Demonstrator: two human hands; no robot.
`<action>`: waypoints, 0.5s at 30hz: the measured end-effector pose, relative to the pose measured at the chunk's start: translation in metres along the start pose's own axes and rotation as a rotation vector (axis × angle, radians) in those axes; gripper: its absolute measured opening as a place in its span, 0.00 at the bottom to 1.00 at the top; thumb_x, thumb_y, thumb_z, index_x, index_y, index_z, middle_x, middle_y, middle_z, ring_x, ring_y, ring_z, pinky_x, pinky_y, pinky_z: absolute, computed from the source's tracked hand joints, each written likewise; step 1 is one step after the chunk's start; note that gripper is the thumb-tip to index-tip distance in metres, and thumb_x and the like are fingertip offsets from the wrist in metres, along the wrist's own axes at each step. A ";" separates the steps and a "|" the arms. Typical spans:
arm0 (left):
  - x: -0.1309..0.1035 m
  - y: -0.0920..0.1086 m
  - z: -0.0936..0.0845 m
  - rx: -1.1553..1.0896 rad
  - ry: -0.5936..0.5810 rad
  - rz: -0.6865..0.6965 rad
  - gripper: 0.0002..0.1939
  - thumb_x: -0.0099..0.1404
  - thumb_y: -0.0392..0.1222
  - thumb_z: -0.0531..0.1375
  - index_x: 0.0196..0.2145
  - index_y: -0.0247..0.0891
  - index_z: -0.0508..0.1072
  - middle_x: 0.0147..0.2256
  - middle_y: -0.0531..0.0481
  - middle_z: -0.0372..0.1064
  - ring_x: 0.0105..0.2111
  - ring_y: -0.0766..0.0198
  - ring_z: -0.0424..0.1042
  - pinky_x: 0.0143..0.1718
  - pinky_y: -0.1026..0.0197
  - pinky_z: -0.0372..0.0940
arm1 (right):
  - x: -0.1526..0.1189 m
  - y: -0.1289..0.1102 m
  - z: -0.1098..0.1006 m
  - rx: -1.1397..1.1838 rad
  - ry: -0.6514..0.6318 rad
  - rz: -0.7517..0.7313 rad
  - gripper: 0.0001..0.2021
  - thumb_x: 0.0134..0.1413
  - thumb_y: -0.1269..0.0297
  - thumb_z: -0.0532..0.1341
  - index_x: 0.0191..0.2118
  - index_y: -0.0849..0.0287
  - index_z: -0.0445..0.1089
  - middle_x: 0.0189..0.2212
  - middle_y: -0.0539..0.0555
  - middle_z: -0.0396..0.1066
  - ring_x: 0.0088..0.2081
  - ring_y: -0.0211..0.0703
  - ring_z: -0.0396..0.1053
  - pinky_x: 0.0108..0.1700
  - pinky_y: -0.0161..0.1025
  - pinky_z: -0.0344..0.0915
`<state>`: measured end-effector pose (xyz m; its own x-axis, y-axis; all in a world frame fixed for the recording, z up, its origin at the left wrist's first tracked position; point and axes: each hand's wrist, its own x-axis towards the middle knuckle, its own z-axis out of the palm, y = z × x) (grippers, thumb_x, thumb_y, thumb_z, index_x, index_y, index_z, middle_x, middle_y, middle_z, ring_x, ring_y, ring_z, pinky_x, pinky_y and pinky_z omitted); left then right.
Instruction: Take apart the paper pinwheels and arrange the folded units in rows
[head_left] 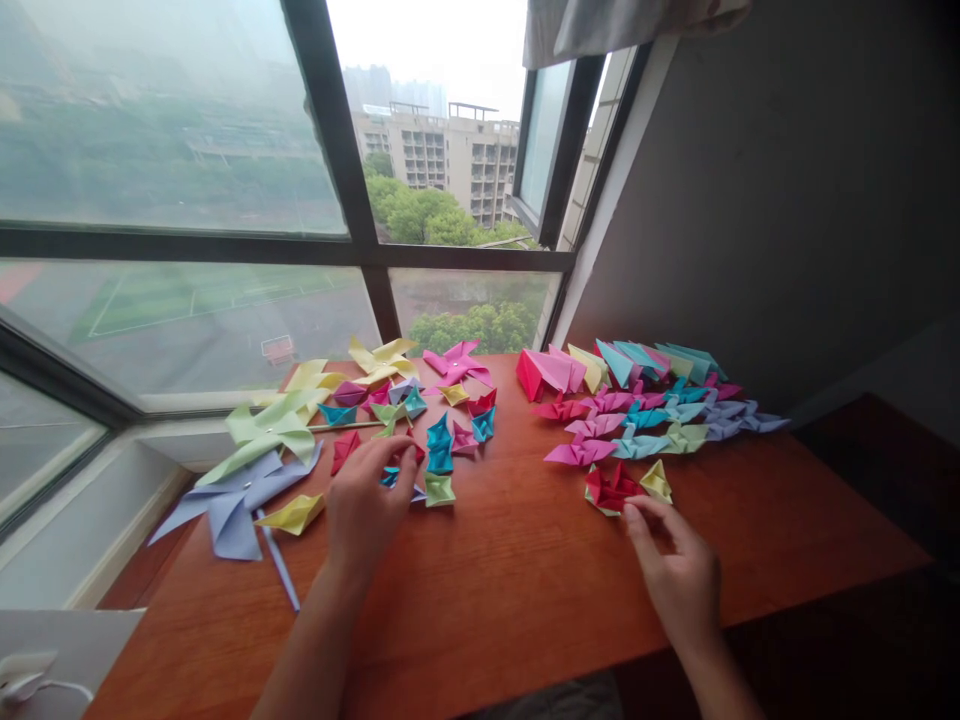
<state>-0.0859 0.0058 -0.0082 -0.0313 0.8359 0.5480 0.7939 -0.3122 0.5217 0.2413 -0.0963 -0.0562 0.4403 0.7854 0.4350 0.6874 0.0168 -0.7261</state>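
Observation:
My left hand hovers over a cluster of small folded paper boats at the centre-left, its fingers curled and partly covering a dark blue piece; whether the fingertips hold anything is hidden. Just right of it are a blue folded piece and a light green one. My right hand has thumb and forefinger pinched at the edge of a red folded paper piece, which rests on the table. Behind those fingers sits a small yellow piece.
Paper pinwheels in lavender, green and pink lie at the left and back of the wooden table. Rows of paper cranes and paper planes fill the back right. Windows stand behind.

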 end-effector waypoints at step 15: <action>0.008 -0.031 -0.023 0.417 -0.083 -0.152 0.14 0.68 0.49 0.54 0.40 0.40 0.76 0.40 0.45 0.74 0.39 0.52 0.73 0.34 0.58 0.61 | 0.044 0.104 -0.038 -0.322 0.284 0.217 0.22 0.55 0.48 0.56 0.40 0.62 0.74 0.30 0.60 0.77 0.31 0.50 0.74 0.33 0.40 0.64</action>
<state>-0.1243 0.0114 -0.0049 -0.1314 0.8972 0.4217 0.9613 0.0114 0.2753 0.3535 -0.0832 -0.0923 0.7031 0.5489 0.4521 0.6862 -0.3568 -0.6339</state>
